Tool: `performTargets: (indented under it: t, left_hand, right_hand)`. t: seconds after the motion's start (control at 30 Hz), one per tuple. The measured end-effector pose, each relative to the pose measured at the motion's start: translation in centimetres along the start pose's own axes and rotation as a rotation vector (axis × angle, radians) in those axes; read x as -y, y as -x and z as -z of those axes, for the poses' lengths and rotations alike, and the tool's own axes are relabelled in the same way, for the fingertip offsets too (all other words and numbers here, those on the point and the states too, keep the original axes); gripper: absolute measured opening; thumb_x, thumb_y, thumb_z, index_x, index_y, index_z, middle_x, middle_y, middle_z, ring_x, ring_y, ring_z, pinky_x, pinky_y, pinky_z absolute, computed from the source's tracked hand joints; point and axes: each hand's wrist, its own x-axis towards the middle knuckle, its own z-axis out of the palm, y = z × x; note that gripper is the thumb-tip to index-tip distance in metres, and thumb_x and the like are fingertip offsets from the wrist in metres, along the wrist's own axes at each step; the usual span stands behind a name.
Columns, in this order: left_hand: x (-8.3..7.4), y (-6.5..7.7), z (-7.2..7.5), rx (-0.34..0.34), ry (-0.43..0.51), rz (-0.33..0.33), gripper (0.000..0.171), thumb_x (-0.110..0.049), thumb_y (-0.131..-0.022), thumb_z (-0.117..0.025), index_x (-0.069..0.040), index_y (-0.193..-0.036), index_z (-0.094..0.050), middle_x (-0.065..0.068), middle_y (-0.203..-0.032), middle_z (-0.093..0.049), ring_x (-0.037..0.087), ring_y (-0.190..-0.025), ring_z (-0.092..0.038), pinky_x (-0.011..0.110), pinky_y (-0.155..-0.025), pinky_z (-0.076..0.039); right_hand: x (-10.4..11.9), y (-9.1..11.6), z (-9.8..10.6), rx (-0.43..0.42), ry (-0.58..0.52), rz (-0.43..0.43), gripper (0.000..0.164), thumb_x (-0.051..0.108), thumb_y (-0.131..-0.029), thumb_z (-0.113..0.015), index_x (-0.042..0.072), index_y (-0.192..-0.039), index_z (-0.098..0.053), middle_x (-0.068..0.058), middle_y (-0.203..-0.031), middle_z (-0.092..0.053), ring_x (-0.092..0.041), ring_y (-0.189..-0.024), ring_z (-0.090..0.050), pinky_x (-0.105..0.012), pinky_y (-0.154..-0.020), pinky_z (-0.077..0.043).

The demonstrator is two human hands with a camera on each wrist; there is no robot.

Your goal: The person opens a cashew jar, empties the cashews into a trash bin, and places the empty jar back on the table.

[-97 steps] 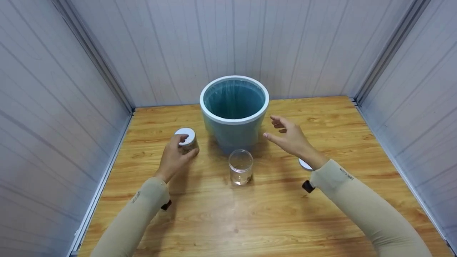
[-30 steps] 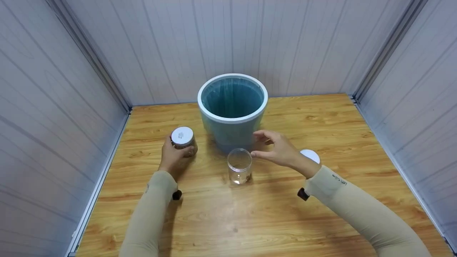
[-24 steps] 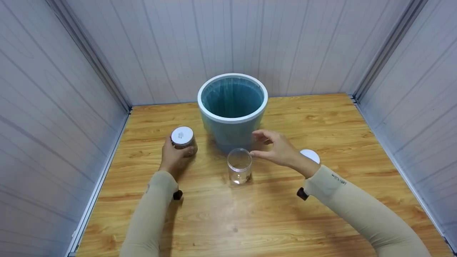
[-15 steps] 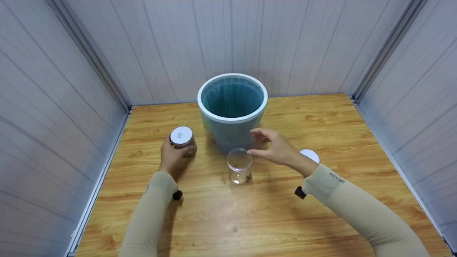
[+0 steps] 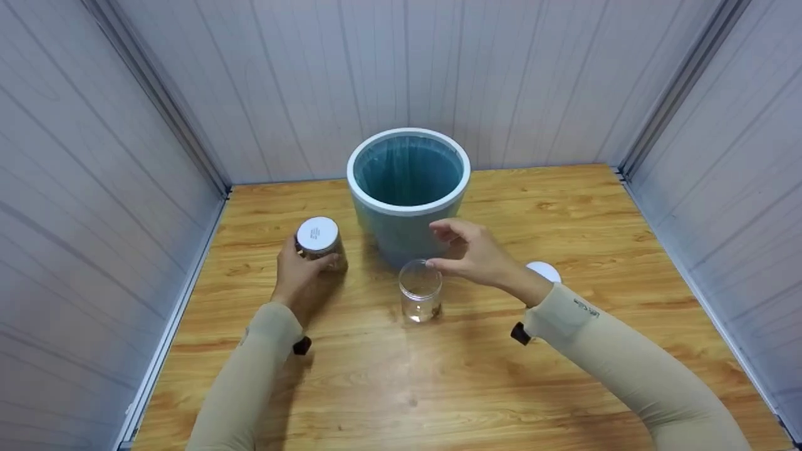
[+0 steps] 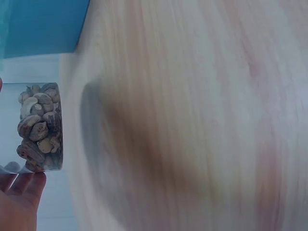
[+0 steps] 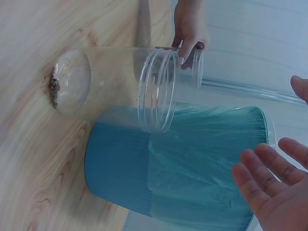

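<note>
Lidded jar [image 5: 317, 233] is over on the left, upright or close to it, with the left hand [image 5: 297, 269] clamped round its side, thumb on the near right. Small print shows on its white top [image 5: 316, 232], too tiny to read. Inside are lumpy brown-and-pale bits [image 6: 41, 127]. Left wrist view has a shadow [image 6: 91, 113] on the table [image 5: 401, 388] just apart from the jar's base, but I can't swear whether it's touching down.

Jar number 2, the lidless jar [image 5: 420, 294], stands upright mid-table, see-through, with a few dark crumbs [image 7: 54, 91] at the bottom. Right hand [image 5: 479, 254] is near its rim, fingers and thumb apart, holding nothing; right wrist view shows a gap between hand and jar. So the 2 hands are well apart, 1 on each side of the lidless jar.

Just beyond that jar sits a bluish bin [image 5: 401, 232], white rim, teal liner [image 5: 401, 169] inside. Loose lid [image 5: 544, 271] is on the right, partly hidden by the right forearm. Both sleeves [image 5: 626, 351] are beige, and there's a pale panelled wall [image 5: 401, 75] at the far side.
</note>
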Motion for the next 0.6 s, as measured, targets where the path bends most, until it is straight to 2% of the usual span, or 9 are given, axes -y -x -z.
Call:
performTargets:
  t: [0.4,0.6]
  left_hand:
    - [-2.2,1.6,0.2,0.022,-0.06,-0.131,0.096,-0.017,-0.085,-0.095,-0.003,-0.163,-0.041,0.019,-0.161,-0.052,0.037,-0.149,-0.051,0.057,-0.125,-0.042]
    - [-3.0,2.3,0.2,0.055,-0.069,-0.156,0.094,-0.018,-0.084,-0.095,-0.004,-0.161,-0.043,0.017,-0.161,-0.053,0.035,-0.149,-0.051,0.057,-0.125,-0.041]
  right_hand:
    - [0.9,-0.5,0.2,0.007,-0.006,0.032,0.064,0.014,-0.09,-0.089,-0.005,-0.144,-0.061,-0.026,-0.138,-0.068,-0.045,-0.123,-0.067,-0.061,-0.105,-0.06]
    - [1.4,-0.7,0.2,0.007,0.009,0.047,0.065,0.017,-0.09,-0.09,-0.003,-0.145,-0.062,-0.024,-0.137,-0.069,-0.042,-0.124,-0.068,-0.058,-0.104,-0.061]
